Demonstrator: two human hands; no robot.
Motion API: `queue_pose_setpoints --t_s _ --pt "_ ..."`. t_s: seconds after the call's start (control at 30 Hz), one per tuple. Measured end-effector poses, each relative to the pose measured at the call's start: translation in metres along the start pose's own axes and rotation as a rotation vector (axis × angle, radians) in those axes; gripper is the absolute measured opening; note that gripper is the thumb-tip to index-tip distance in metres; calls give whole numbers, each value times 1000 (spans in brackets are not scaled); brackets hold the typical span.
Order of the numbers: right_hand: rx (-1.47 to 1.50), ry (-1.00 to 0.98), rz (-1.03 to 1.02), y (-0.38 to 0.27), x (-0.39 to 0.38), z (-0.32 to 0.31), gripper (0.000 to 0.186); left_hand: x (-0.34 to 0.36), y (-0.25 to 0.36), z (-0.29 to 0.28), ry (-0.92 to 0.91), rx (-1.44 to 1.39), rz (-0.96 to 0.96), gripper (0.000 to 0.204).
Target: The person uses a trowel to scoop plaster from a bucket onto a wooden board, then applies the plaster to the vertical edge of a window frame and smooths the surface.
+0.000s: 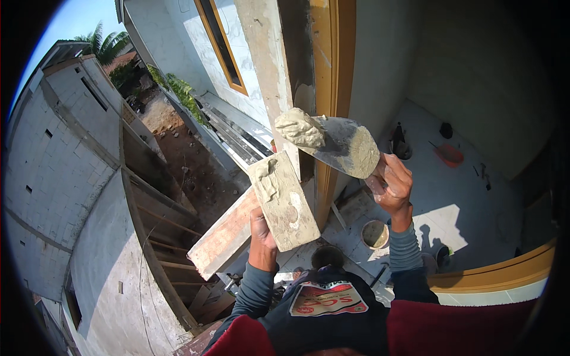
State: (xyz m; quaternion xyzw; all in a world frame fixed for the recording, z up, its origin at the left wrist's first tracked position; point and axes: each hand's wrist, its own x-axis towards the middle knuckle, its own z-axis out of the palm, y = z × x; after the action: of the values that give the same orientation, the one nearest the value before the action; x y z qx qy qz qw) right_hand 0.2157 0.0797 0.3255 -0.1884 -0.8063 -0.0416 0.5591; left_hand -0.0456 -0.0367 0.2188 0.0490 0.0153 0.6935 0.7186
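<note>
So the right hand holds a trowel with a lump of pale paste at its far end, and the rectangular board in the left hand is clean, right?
Not quite: the rectangular board in the left hand isn't clean. The head view shows a smear of pale paste on it. The right hand does hold a trowel with a lump at its far end.

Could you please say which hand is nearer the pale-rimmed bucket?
Right. The right hand, gripping the trowel, is raised above the bucket; the left hand, holding the board, is farther left.
</note>
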Motion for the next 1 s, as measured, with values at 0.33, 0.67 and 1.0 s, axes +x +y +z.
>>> queue_pose_setpoints --t_s 0.33,0.67,1.0 --pt "1296 -71 789 -12 25 104 38 -26 32 -21 75 61 209 48" --pt "1942 -114 891 -15 6 153 45 -47 44 -36 101 62 237 47" --pt "1747 -185 918 -36 -40 110 44 -35 48 -39 129 93 242 51"
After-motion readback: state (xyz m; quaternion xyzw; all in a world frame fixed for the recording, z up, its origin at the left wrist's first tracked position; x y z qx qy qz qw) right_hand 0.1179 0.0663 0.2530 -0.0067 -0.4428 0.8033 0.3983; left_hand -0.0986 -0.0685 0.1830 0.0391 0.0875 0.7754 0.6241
